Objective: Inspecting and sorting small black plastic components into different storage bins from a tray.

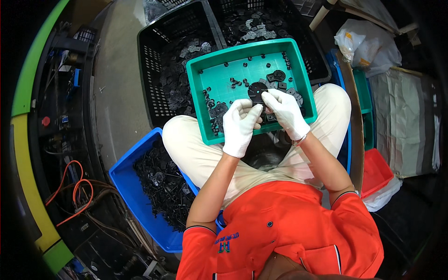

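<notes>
Both my hands wear white gloves and meet over a green tray (250,45) that rests across my knees. My right hand (285,111) pinches the edge of a round, flat black plastic part (256,92). My left hand (242,123) is closed at the part's lower side, its thumb and fingertips pressed together; whatever lies between them is too small to make out. Inside the tray lie small black ring-like pieces (236,81), scattered and in clusters. Flat black plastic pieces (276,75) are heaped at the tray's right side, beyond my right hand.
Black perforated crates (148,70) behind the tray hold many flat dark parts. Left of my legs, a blue bin (122,164) is full of thin black scraps. Machinery with an orange hose (77,186) stands at far left. A red bin (376,173) and plastic bags (368,44) are right.
</notes>
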A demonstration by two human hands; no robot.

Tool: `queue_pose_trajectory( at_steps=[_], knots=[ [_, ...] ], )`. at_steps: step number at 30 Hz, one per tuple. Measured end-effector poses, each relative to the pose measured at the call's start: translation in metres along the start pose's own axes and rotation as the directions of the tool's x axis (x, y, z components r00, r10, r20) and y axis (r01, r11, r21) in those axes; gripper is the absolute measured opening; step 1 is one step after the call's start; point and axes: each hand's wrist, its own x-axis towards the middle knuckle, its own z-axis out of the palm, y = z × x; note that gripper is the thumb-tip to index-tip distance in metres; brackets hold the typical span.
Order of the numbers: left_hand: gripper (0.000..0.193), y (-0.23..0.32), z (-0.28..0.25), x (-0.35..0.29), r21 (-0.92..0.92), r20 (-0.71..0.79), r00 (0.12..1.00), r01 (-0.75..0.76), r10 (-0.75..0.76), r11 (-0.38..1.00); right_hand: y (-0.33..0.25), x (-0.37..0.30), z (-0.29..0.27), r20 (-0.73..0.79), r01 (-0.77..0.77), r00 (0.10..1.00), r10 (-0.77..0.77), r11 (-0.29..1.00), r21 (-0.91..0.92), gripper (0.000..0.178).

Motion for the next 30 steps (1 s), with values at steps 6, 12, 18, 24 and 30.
queue_pose_trajectory(
  at_steps=[6, 12, 18, 24, 30],
  knots=[
    [0.019, 0.008, -0.037, 0.018, -0.071, -0.172, 0.984, -0.049, 0.036, 0.996, 0.003, 0.027, -0.037, -0.103, 0.217, 0.966, -0.237, 0.96, -0.175, 0.022],
    [0.027, 0.016, -0.146, 0.1, -0.086, -0.437, 0.887, -0.205, 0.148, 0.975, 0.02, 0.055, -0.073, 0.159, 0.29, 0.894, -0.42, 0.271, -0.918, 0.024],
    [0.039, 0.012, -0.135, 0.115, 0.376, -0.471, 0.811, -0.17, 0.346, 0.911, 0.037, 0.086, -0.065, 0.215, 0.244, 0.948, -0.235, 0.102, -0.964, 0.034],
    [0.029, -0.021, -0.05, 0.098, 0.605, 0.153, 0.909, -0.397, 0.389, 0.69, 0.047, 0.089, -0.061, 0.257, 0.296, 0.95, -0.177, 0.25, -0.922, 0.027],
    [0.033, -0.045, -0.011, 0.092, 0.437, 0.249, 0.952, -0.277, 0.181, 0.856, 0.033, 0.07, -0.046, 0.281, 0.429, 0.885, -0.372, 0.412, -0.804, 0.017]
  ],
)
